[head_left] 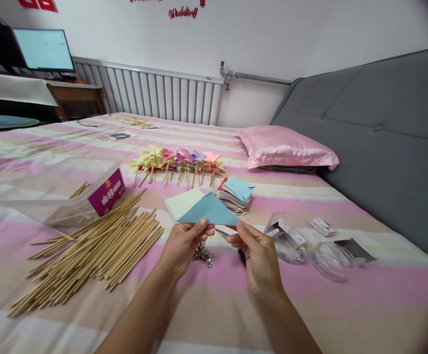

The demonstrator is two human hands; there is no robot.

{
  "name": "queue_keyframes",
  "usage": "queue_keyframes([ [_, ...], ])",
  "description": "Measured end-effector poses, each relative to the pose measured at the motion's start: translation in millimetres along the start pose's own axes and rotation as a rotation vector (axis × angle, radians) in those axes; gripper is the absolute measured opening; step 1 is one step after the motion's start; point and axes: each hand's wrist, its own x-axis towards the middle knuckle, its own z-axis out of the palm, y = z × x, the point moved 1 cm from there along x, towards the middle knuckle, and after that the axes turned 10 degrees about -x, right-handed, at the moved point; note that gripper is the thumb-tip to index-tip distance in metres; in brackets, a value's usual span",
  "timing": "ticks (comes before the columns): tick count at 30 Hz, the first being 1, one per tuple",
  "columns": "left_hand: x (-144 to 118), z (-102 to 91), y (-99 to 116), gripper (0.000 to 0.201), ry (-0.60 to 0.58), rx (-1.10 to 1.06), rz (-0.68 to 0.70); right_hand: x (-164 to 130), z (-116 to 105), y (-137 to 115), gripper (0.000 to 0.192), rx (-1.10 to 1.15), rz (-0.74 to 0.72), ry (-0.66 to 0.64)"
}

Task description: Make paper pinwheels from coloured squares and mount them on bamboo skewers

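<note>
Both hands hold one blue paper sheet (209,210) folded into a triangle, above the striped bed cover (347,305). My left hand (183,245) pinches its lower left edge. My right hand (259,256) pinches the lower right edge. Under the hands lie scissors (224,235) with a dark handle and a small heap of shiny metal pins (203,254). Behind the blue sheet rests a pale yellow paper stack (182,202), and to its right a stack of mixed coloured paper squares (235,194).
A big pile of wooden sticks (92,250) lies at the left beside a clear plastic box (61,191) with a purple label. Finished paper pinwheels (180,162) lie in a row further back. Clear round containers (310,246), a pink pillow (286,146) and a grey headboard (383,132) are at the right.
</note>
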Motion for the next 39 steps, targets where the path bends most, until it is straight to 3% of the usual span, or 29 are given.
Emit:
queue_keyframes([
  [7,5.0,-10.9,2.9,0.03,0.014,0.07,0.036,10.5,-13.4,-7.5,0.033,0.05,-0.009,0.082],
  [12,1.3,-11.2,-4.0,0.027,-0.261,0.31,-0.064,9.2,-11.8,-9.8,0.04,0.005,0.009,-0.135],
  [14,-0.1,-10.1,-5.7,0.028,-0.316,0.341,-0.077,6.4,-8.7,-10.4,0.038,0.007,0.001,-0.177],
  [21,1.2,-9.3,-4.5,0.033,-0.121,0.299,-0.07,6.0,-8.8,-10.7,0.032,-0.021,-0.061,-0.201],
  [28,-0.3,-9.5,-4.4,0.031,-0.185,0.304,-0.062,5.9,-7.8,-6.5,0.03,-0.07,-0.146,-0.282],
  [32,-1.6,-4.9,-1.3,0.036,-0.293,0.194,-0.049,4.3,-8.1,-8.0,0.035,-0.342,-0.298,-0.118],
  [35,-3.3,-1.7,2.0,0.055,-0.27,0.067,-0.114,0.1,-7.5,-8.3,0.041,-0.618,-0.511,0.046],
  [37,-4.3,-1.6,2.9,0.062,-0.229,0.033,-0.16,-2.8,-6.0,-7.1,0.044,-0.707,-0.609,0.074],
  [39,-4.2,-3.3,2.2,0.054,-0.197,0.053,-0.167,-4.3,-4.5,-6.1,0.047,-0.695,-0.605,0.036],
])
